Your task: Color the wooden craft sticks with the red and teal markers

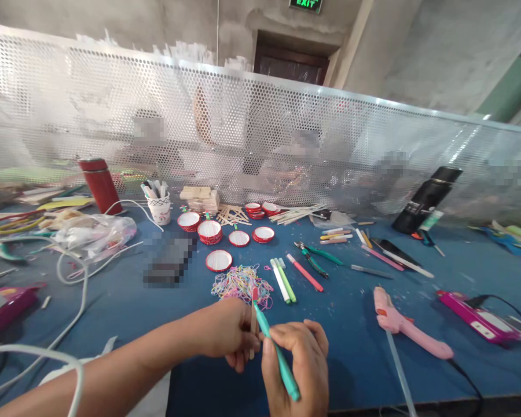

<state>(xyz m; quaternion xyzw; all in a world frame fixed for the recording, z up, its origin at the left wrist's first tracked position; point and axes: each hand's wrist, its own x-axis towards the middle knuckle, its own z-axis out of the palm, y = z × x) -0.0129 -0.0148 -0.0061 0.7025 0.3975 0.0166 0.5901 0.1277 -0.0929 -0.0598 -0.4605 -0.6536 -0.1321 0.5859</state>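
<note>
My left hand (232,330) is closed around a flat wooden craft stick (253,324) whose upper end is coloured red. A teal marker (282,365) is gripped in my right hand (297,362), its tip touching or very near the stick just below the red part. Right behind the stick lies a heap of small pastel rubber bands (241,284). White and green markers (284,281) and a red marker (304,272) lie a little farther off to the right. Past the heap are several round red-rimmed white lids (219,260).
A pink glue gun (410,330) with a cord lies at right, near a magenta device (477,318). Pliers (312,259), a black bottle (428,200), a red flask (99,185) and a paper cup of markers (158,207) stand or lie farther back. White cable (84,289) loops at left.
</note>
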